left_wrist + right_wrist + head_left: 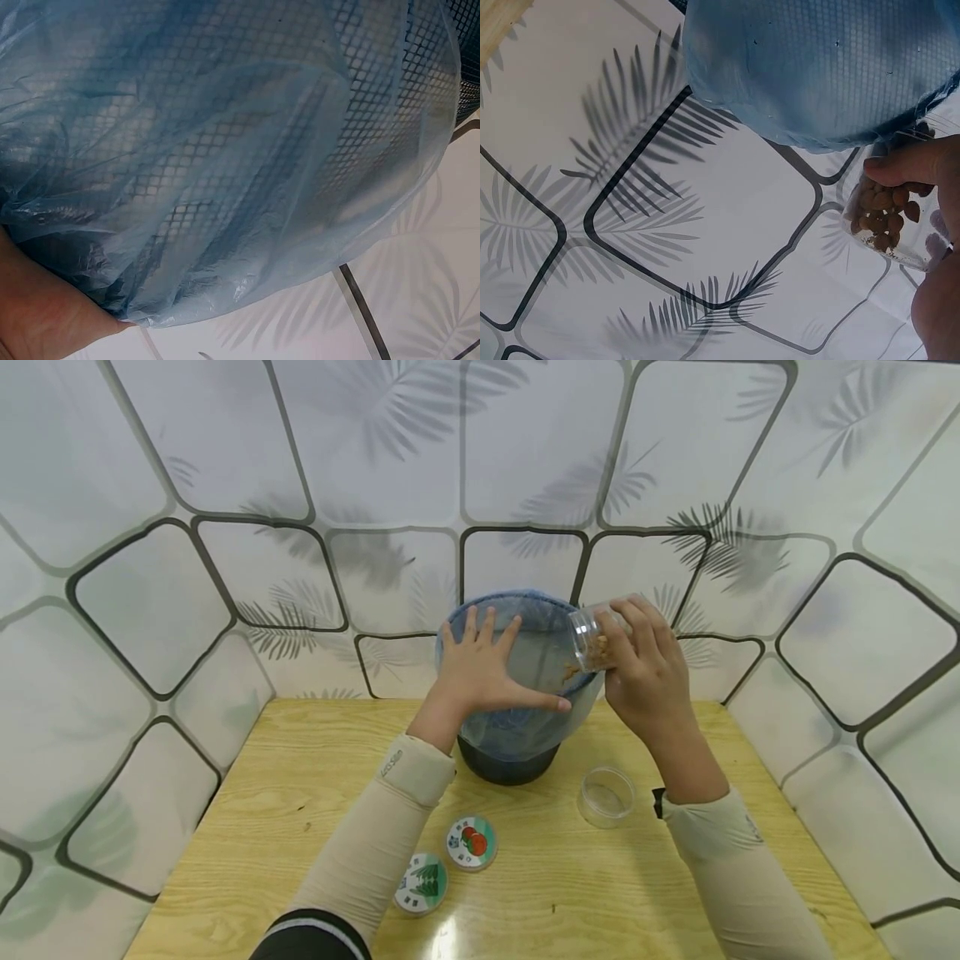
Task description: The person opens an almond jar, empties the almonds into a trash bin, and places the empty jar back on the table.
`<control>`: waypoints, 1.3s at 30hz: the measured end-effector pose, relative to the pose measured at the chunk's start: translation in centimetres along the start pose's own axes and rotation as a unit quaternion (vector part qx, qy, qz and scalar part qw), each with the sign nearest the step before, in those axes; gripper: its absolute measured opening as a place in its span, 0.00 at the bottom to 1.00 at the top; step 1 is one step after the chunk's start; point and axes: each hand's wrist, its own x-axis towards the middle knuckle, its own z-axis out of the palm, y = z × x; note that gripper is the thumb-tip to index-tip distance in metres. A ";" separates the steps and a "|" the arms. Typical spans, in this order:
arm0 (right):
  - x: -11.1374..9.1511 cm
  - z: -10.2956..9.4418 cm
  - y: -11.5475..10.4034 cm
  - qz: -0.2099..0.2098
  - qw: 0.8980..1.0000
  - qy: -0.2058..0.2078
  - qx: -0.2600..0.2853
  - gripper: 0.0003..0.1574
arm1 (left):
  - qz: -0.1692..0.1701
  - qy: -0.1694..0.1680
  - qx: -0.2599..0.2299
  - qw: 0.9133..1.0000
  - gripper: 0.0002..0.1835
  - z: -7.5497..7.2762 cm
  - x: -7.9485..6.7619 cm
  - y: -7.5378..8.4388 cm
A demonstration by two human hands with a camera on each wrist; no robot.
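Observation:
A mesh waste bin (510, 770) lined with a thin blue plastic bag (517, 739) stands tilted toward me. Across its mouth my left hand (478, 675) spreads its straight fingers; in the left wrist view part of that hand (52, 307) lies against the bag's edge. My right hand (651, 681) grips a clear jar (583, 635), tipped with its mouth over the bin's right rim. Brown almond-like nuts (885, 214) fill part of the jar, and some brown pieces (570, 672) show at its mouth, above the bag.
On the wooden table (337, 760) sit a clear round container (606, 796) at right and two round lidded tubs, one with a tomato picture (471, 842), one with a green leaf picture (422, 883) partly behind my left sleeve. Patterned cloth walls (397, 568) surround the table.

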 end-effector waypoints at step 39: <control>0.3 0.1 0.3 -0.042 0.999 -0.011 -0.016 0.36 | 0.003 0.000 -0.004 1.000 0.77 -0.1 -0.1 0.1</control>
